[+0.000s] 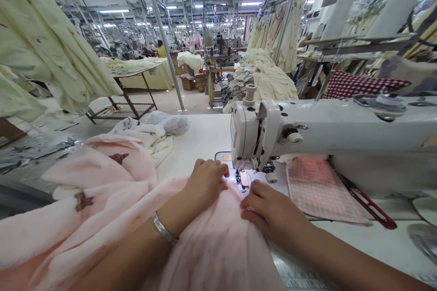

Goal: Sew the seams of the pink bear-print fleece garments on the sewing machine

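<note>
Pink fleecy fabric (221,241) drapes over the front of the white table and runs up to the needle area of a white sewing machine (300,122). My left hand (206,182), a silver bracelet on its wrist, is closed on the fabric just left of the presser foot (239,181). Close to the foot on the right, my right hand (266,209) pinches the fabric's right edge with curled fingers. A lamp lights the needle plate. More of the pink cloth, with brown star-like patches (83,201), lies bunched to the left.
Right of the needle lie a pink checked cloth (317,191) and a red-handled tool (373,209). A clear plastic bag (170,123) sits at the table's back left. Cream garments (44,32) hang at the upper left; thread cones (396,9) stand upper right.
</note>
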A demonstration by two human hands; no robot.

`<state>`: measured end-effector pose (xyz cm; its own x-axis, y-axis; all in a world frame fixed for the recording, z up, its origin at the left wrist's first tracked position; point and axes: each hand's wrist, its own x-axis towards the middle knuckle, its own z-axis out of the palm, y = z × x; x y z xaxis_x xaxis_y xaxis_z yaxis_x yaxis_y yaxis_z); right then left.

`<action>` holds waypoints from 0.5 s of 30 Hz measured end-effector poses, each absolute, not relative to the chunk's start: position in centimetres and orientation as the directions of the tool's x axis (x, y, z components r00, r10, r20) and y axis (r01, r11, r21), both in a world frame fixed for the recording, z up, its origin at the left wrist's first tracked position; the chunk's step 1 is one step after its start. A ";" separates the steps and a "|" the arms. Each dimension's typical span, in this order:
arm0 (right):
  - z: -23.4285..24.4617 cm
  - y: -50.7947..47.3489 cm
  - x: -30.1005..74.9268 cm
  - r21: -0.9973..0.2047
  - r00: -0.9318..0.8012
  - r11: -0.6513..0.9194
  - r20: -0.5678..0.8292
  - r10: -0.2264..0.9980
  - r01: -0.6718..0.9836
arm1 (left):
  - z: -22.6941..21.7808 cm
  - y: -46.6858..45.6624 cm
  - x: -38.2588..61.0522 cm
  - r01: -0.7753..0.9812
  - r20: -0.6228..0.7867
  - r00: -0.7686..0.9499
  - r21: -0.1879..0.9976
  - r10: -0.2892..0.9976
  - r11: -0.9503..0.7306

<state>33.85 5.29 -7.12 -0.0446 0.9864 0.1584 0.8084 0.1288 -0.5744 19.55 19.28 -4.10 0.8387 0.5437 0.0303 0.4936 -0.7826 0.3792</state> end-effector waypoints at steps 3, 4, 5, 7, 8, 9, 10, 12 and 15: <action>-8.0 4.6 34.3 -0.447 -0.144 0.248 0.255 0.956 0.859 | -3.5 18.9 19.2 0.495 0.059 0.834 0.360 0.549 -0.791; -8.3 4.5 34.4 -0.414 -0.168 0.278 0.282 0.944 0.867 | -3.4 19.0 19.1 0.488 0.067 0.834 0.371 0.547 -0.790; -8.5 4.3 34.5 -0.385 -0.186 0.301 0.308 0.933 0.873 | -3.3 19.0 19.2 0.479 0.071 0.837 0.388 0.543 -0.788; -8.9 4.3 34.5 -0.338 -0.206 0.328 0.348 0.914 0.882 | -3.5 19.3 19.6 0.460 0.076 0.839 0.429 0.538 -0.777; -9.0 4.3 34.5 -0.320 -0.210 0.333 0.363 0.908 0.887 | -3.8 19.4 19.9 0.455 0.080 0.837 0.448 0.541 -0.770; -9.0 4.3 34.5 -0.305 -0.211 0.335 0.375 0.903 0.891 | -4.2 19.5 20.2 0.452 0.084 0.834 0.462 0.545 -0.763; -9.0 4.4 34.5 -0.293 -0.210 0.334 0.382 0.900 0.896 | -4.6 19.6 20.5 0.449 0.089 0.831 0.474 0.549 -0.757; -8.9 4.4 34.4 -0.270 -0.209 0.330 0.394 0.895 0.904 | -5.5 19.8 21.1 0.443 0.098 0.828 0.490 0.552 -0.751; -8.7 4.2 34.2 -0.230 -0.223 0.336 0.408 0.885 0.913 | -6.4 20.2 21.4 0.446 0.119 0.818 0.487 0.563 -0.751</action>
<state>34.19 4.20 -8.68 -0.2232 0.8855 0.4076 0.9134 0.3360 -0.2298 21.41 20.18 -6.41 0.8177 0.5632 0.1192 0.4463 -0.7510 0.4867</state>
